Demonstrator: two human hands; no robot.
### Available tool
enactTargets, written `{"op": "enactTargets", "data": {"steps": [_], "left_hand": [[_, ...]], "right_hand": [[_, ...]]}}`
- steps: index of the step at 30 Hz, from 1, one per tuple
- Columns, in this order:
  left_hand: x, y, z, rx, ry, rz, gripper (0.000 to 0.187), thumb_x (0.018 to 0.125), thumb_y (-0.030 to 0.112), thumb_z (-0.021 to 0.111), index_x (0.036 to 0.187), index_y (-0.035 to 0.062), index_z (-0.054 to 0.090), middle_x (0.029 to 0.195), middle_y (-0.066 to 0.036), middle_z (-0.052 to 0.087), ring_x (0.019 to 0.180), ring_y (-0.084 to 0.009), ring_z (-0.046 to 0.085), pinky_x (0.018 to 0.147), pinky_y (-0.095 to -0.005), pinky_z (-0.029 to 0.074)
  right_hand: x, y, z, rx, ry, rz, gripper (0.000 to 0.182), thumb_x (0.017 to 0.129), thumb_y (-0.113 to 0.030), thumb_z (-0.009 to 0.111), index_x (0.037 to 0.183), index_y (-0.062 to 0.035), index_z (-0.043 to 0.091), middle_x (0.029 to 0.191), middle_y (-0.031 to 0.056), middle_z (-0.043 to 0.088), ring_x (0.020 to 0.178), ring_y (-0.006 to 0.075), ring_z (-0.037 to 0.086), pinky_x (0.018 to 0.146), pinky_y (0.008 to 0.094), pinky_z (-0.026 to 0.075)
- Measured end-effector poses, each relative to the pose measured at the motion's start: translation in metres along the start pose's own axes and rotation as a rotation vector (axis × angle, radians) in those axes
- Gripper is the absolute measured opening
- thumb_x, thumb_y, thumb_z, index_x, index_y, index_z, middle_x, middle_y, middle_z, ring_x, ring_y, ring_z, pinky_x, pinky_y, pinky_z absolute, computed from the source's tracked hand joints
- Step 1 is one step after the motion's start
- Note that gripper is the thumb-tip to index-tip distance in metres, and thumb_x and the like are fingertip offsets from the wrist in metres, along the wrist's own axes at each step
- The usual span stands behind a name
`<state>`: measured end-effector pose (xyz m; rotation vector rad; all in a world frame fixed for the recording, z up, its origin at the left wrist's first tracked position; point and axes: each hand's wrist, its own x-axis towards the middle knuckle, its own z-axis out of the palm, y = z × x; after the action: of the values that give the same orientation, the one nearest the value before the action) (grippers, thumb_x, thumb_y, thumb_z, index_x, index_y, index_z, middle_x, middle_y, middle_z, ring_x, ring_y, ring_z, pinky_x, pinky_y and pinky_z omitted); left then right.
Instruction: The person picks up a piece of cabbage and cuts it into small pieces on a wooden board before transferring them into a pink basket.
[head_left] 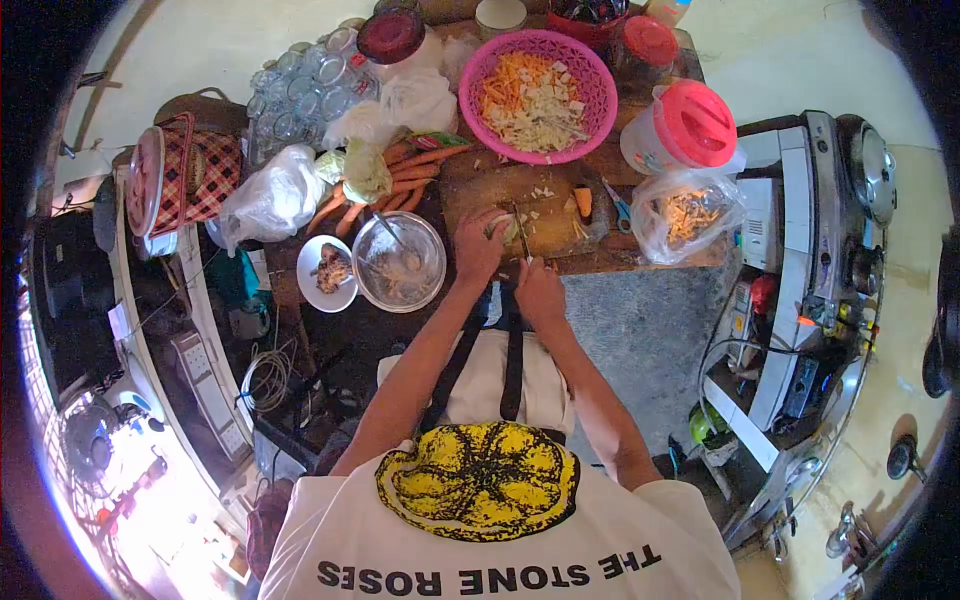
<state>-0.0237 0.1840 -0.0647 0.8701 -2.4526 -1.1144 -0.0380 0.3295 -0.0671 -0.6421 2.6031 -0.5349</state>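
My left hand (480, 243) is closed over a pale green piece of cabbage (508, 231), pressing it on the wooden cutting board (560, 238). A knife (522, 232) is gripped in my right hand (540, 292), its blade pointing away from me right beside the cabbage. Small pale cut bits (543, 191) lie on the board past the blade. A cut carrot piece (583, 202) rests on the board's right side. The fingertips of my left hand are partly hidden behind the hand.
Whole carrots (410, 180) and a cabbage (366, 172) lie left of the board. A glass bowl (432, 285) and a white bowl (312, 290) sit nearer. Behind stands a pink basket (607, 90) of chopped vegetables. Scissors (617, 205), a bag of shredded carrot (690, 215) and a pitcher (650, 140) are right.
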Motion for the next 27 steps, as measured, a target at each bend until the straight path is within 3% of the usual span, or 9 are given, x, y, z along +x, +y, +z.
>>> {"op": "enactTargets", "data": {"steps": [8, 17, 24, 27], "left_hand": [[0.001, -0.007, 0.003, -0.01, -0.005, 0.019, 0.019, 0.078, 0.014, 0.068, 0.094, 0.004, 0.071, 0.101, -0.013, 0.068, 0.1, -0.0313, 0.06, 0.094, -0.0403, 0.043], [0.0, -0.005, 0.004, -0.029, 0.033, 0.041, 0.018, 0.078, 0.014, 0.067, 0.092, 0.0026, 0.07, 0.099, -0.013, 0.068, 0.099, -0.0328, 0.059, 0.092, -0.0402, 0.044], [0.0, -0.001, 0.002, -0.05, 0.006, -0.012, 0.019, 0.079, 0.015, 0.067, 0.093, 0.002, 0.07, 0.1, -0.014, 0.068, 0.098, -0.0334, 0.06, 0.095, -0.0422, 0.042], [-0.001, -0.007, 0.005, -0.013, 0.031, 0.054, 0.019, 0.079, 0.015, 0.068, 0.093, 0.0036, 0.071, 0.102, -0.014, 0.068, 0.097, -0.0328, 0.061, 0.095, -0.0414, 0.042]], "right_hand": [[0.007, -0.008, 0.012, 0.029, -0.077, 0.061, 0.033, 0.097, -0.028, 0.045, 0.09, 0.0032, 0.054, 0.069, 0.0277, 0.06, 0.066, 0.0429, 0.064, 0.058, 0.0496, 0.053], [0.01, 0.005, 0.012, -0.023, 0.073, 0.022, 0.034, 0.097, -0.031, 0.045, 0.095, 0.0016, 0.054, 0.072, 0.0247, 0.064, 0.069, 0.0401, 0.066, 0.06, 0.0491, 0.054], [0.005, -0.009, -0.003, 0.001, 0.017, 0.006, 0.034, 0.097, -0.032, 0.045, 0.093, 0.0015, 0.053, 0.07, 0.025, 0.063, 0.066, 0.0417, 0.065, 0.058, 0.0495, 0.054], [0.005, -0.008, 0.0, 0.007, 0.0, 0.022, 0.034, 0.097, -0.032, 0.045, 0.093, 0.0013, 0.053, 0.073, 0.0254, 0.064, 0.066, 0.042, 0.065, 0.059, 0.0497, 0.054]]}}
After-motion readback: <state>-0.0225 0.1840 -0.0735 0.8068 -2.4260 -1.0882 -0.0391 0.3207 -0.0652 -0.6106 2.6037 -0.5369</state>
